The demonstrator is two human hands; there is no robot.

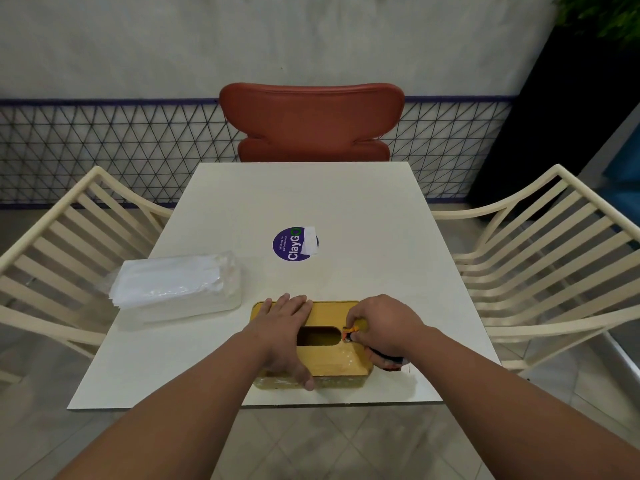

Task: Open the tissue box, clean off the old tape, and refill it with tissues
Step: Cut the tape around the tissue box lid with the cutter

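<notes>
A yellow wooden tissue box (332, 362) with an oval slot in its lid stands near the table's front edge. Glossy tape shows on the lid's right part and along the front side. My left hand (287, 327) lies flat over the left half of the lid, fingers straight, thumb down the front. My right hand (384, 327) grips a small orange and black cutter (348, 334), its tip on the lid just right of the slot. A pack of white tissues (176, 289) in clear plastic lies to the left.
The white table (346, 202) carries a round purple sticker (294, 244) at its middle. A red chair (311, 123) stands at the far side, cream slatted chairs at the left (69, 244) and right (540, 251).
</notes>
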